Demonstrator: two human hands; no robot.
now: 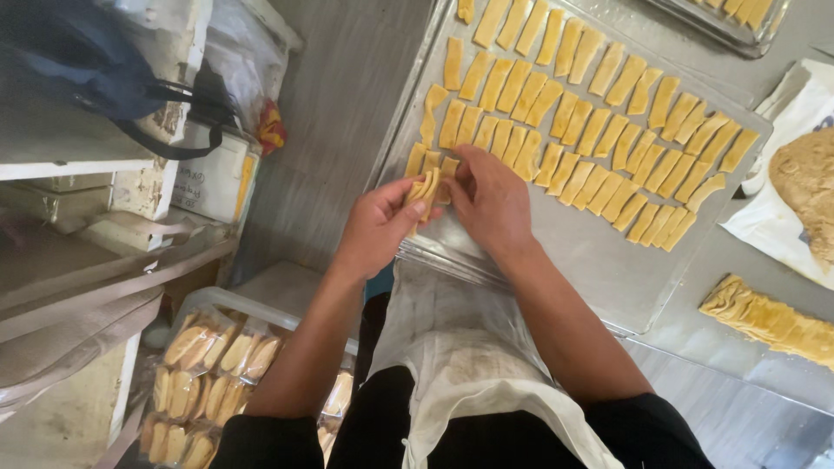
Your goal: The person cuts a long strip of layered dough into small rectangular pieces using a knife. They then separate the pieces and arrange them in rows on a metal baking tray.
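Note:
A metal baking tray (599, 269) on the steel table carries several rows of yellow folded dough strips (608, 130). At the tray's near left corner both my hands work one yellow dough piece (426, 189). My left hand (378, 224) pinches its lower end between thumb and fingers. My right hand (488, 198) grips the piece from the right side, fingers curled over it. Part of the piece is hidden by my fingers.
A stack of uncut yellow dough sheets (769, 317) lies at the right. A brown mound of filling on white paper (804, 187) sits beyond it. A second tray (738, 17) is at the far edge. Bagged pastries in a plastic bin (213, 365) and shelves (95, 226) stand left.

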